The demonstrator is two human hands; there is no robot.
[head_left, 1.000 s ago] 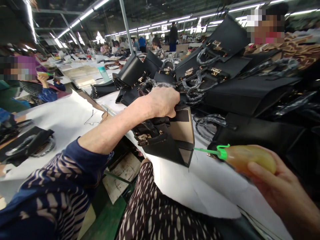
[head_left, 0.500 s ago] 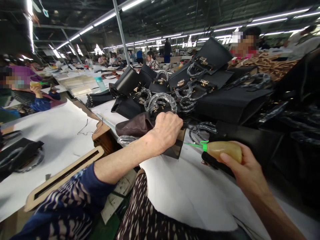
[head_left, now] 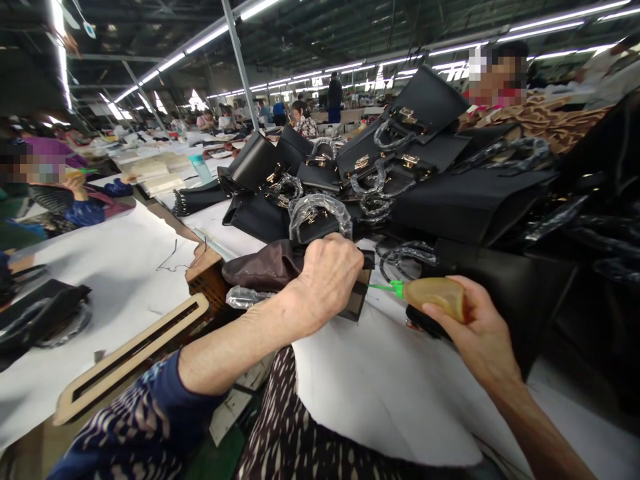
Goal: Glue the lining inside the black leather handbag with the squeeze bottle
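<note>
My left hand (head_left: 330, 283) is closed on a black bag (head_left: 356, 300) with a dark brown lining (head_left: 267, 265) turned out to its left. Its fingertips are hidden behind the knuckles. In my right hand (head_left: 483, 327) lies a yellowish squeeze bottle (head_left: 435, 297) on its side, fingers wrapped round it. The bottle's green nozzle (head_left: 397, 288) points left, its thin tip close to the edge of the bag beside my left hand. Just behind my left hand stands a plastic-wrapped handle (head_left: 321, 208).
Black bags (head_left: 460, 200) are heaped behind and to the right. White paper (head_left: 380, 393) covers the table before me. A beige frame-shaped piece (head_left: 135, 353) lies at left. A person (head_left: 83, 200) sits far left; a turquoise cup (head_left: 201, 169) stands farther back.
My right hand has moved left with the bottle, bringing the nozzle tip to the bag's edge. My left hand and the brown lining have shifted slightly left and down.
</note>
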